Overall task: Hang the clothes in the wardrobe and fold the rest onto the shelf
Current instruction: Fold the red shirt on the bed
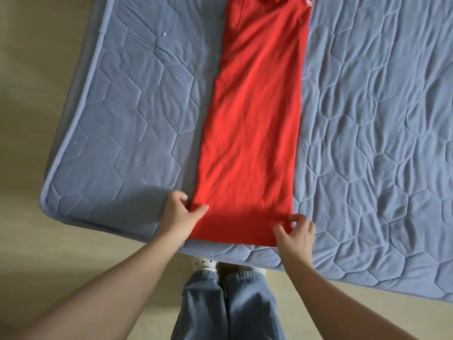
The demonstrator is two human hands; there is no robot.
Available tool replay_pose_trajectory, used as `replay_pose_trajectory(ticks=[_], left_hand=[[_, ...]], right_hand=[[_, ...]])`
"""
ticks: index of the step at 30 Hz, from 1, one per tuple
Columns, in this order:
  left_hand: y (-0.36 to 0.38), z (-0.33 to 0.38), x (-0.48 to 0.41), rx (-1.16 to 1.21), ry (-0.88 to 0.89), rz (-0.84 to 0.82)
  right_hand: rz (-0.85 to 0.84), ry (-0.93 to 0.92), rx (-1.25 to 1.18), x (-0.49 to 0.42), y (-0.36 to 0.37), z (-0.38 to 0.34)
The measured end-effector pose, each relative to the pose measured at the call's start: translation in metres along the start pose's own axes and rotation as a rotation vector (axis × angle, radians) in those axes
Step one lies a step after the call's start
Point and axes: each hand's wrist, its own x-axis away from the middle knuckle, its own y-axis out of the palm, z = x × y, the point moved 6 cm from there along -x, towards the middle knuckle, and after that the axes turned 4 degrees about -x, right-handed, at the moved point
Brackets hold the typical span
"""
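One garment is in view, the red shirt (255,119), and it lies flat on the blue quilted mattress (122,119), already narrowed into a long strip with its sides turned in. I'd judge you partway through the fold: the lengthwise part looks done, while the crosswise folds and the trip to the shelf are left. Neither wardrobe nor shelf shows here, so you can't tell how much of the hanging is finished. The strip's long axis runs straight away from you, leaning a little to your right as it goes. Its hem end sits at the mattress's near edge, and the end with white lettering points away, cut off by the top of the view. Your left hand (179,212) pinches the near left corner, thumb on top of the cloth. Your right hand (297,231) nips the near right corner between curled fingers and thumb, a light hold as far as I can see.
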Motion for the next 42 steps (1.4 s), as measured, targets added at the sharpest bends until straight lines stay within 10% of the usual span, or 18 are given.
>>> replay_pose_trajectory(ticks=[8, 42], left_hand=[[0.014, 0.006, -0.007, -0.001, -0.100, -0.288], [-0.083, -0.023, 0.219, 0.422, -0.327, -0.257]], right_hand=[[-0.210, 0.209, -0.081, -0.031, 0.006, 0.002], [-0.435, 0.603, -0.436, 0.205, -0.071, 0.045]])
